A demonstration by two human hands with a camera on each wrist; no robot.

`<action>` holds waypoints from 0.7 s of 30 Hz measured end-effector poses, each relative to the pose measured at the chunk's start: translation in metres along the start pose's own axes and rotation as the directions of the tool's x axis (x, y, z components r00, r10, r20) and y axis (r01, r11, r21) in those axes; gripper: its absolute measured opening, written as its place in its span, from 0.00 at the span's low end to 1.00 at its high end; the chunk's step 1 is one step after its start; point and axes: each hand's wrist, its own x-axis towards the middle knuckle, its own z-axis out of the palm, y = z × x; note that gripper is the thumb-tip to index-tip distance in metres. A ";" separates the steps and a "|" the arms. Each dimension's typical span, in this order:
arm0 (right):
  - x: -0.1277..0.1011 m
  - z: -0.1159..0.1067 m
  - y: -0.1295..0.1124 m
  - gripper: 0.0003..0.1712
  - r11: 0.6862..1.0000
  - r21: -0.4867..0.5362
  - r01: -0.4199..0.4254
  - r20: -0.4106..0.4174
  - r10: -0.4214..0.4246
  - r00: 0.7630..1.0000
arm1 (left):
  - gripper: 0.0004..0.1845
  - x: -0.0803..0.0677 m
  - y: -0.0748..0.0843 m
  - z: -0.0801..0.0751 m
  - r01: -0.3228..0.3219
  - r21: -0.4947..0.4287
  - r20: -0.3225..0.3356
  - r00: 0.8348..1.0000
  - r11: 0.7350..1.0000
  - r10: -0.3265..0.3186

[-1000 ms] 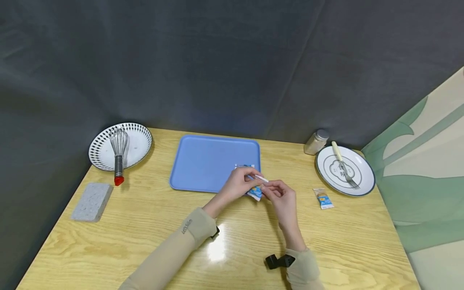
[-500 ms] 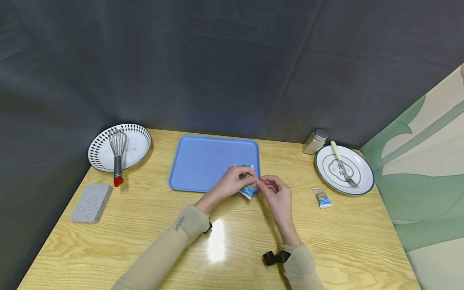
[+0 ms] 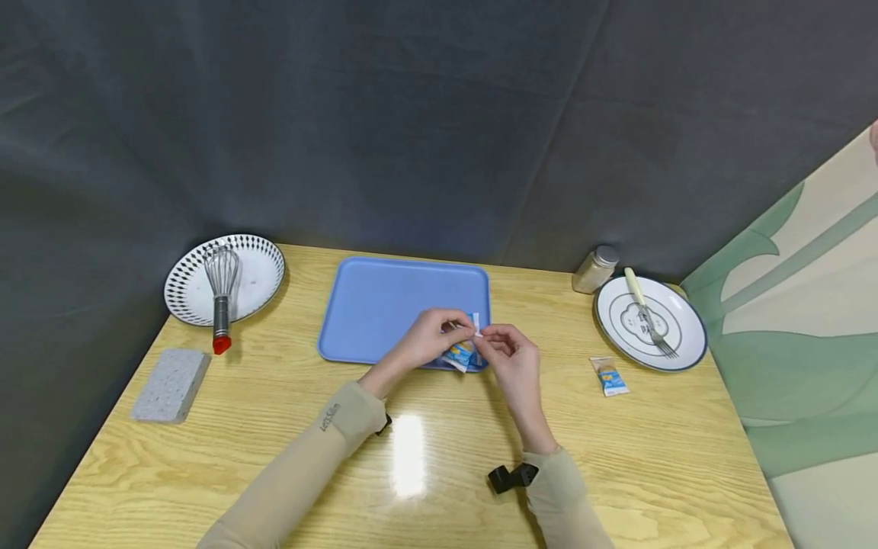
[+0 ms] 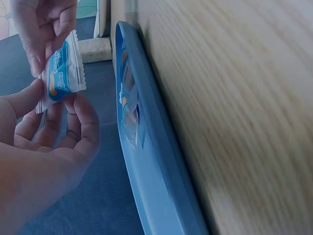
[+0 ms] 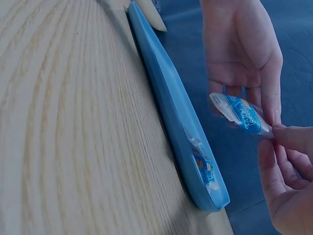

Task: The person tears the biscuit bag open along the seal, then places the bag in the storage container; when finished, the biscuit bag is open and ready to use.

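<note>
Light wood is your whole work surface, a table (image 3: 617, 457) with a dark curtain behind it. On it, the blue tray (image 3: 384, 305) sits dead centre toward the back, and there's already one small packet (image 4: 128, 110) lying inside near its right front corner. Off to the left you've got a patterned plate (image 3: 257, 274) with a whisk (image 3: 222, 293) across it, and a grey sponge (image 3: 170, 385) in front of that. On the right is a white plate (image 3: 679, 335) carrying a fork (image 3: 648, 314), a little shaker jar (image 3: 595, 268) just behind it, and another spare packet (image 3: 608, 376) on the bare wood.

Your hands meet over the tray's front right corner. Your left hand (image 3: 434, 341) is curled around the blue-and-white candy packet (image 5: 242, 115), holding it above the tray edge, not touching it. Your right hand (image 3: 507, 354) pinches the packet's crimped end between thumb and fingertips (image 5: 288, 137).
</note>
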 end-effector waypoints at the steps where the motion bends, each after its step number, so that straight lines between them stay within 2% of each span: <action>1: 0.001 0.001 0.000 0.09 1.000 0.003 -0.005 0.000 0.005 1.000 | 0.07 0.000 0.000 -0.001 -0.004 0.006 0.000 1.000 1.000 0.004; 11: 0.006 0.008 0.002 0.07 1.000 -0.006 -0.004 -0.009 0.004 1.000 | 0.06 0.001 0.002 -0.005 0.002 0.028 -0.025 1.000 1.000 -0.001; 21: 0.006 0.012 0.002 0.06 1.000 0.004 0.014 -0.026 -0.014 1.000 | 0.07 0.002 0.003 -0.008 -0.012 0.022 -0.020 1.000 1.000 0.012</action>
